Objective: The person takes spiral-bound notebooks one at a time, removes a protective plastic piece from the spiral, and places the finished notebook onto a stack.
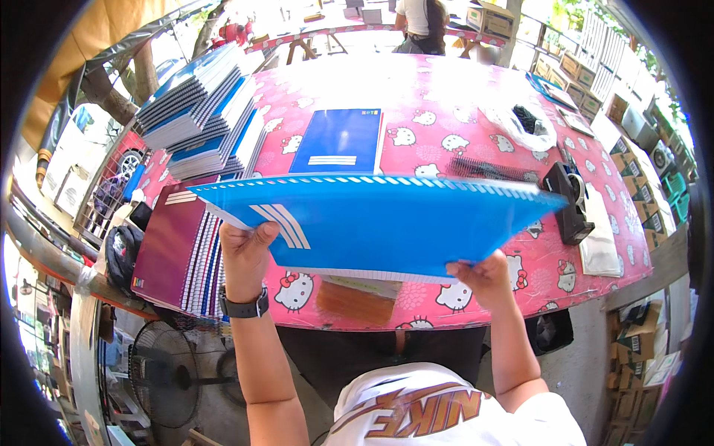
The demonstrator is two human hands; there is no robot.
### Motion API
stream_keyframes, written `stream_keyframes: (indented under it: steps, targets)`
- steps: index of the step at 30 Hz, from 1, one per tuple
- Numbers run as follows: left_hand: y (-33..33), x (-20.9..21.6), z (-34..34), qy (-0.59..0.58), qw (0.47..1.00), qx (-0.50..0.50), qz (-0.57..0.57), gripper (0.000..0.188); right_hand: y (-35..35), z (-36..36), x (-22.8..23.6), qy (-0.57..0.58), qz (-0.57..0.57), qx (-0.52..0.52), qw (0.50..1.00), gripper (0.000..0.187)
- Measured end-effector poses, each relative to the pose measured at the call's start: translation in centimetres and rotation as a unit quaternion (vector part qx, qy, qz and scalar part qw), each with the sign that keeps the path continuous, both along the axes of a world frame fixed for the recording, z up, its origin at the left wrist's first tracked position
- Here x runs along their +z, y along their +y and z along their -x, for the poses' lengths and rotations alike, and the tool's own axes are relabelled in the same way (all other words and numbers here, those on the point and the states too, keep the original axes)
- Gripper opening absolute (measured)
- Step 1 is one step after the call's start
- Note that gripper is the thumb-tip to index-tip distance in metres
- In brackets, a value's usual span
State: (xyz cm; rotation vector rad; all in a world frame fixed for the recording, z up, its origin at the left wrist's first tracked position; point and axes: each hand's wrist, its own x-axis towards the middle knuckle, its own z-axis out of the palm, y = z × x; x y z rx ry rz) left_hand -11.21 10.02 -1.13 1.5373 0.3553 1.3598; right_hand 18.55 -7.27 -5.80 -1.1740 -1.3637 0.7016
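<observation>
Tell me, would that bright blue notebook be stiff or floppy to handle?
The bright blue notebook is probably fairly stiff: it spans between the left hand and right hand without obvious sagging. Its pages might fan open, since the coils run along the far edge and white pages show along the near one.

Forearms [256, 357] extended, left hand [247, 247] and right hand [485, 279] clasping, well apart
</observation>
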Motion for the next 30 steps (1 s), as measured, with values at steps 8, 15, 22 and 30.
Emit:
stream_keyframes:
  steps: [8,15,22,30]
  targets:
    - [-0.8,4.5,-2.9,0.081,0.995,-0.065,0.007,0.034,-2.3,1.1,-2.3,-0.044,-0.099,-0.146,0.983,0.011]
    - [-0.4,3.3,-2.0,0.046,0.992,-0.114,-0.009,0.02,-2.5,1.4,-3.3,0.024,-0.11,-0.121,0.986,0.018]
    - [-0.5,4.2,-3.5,0.095,0.99,-0.095,-0.028,0.017,-2.2,1.1,-4.9,0.018,-0.087,-0.153,0.984,0.016]
    - [-0.9,4.2,-2.7,0.093,0.993,-0.058,-0.029,0.021,-2.4,2.0,-5.1,0.059,-0.072,-0.125,0.988,0.017]
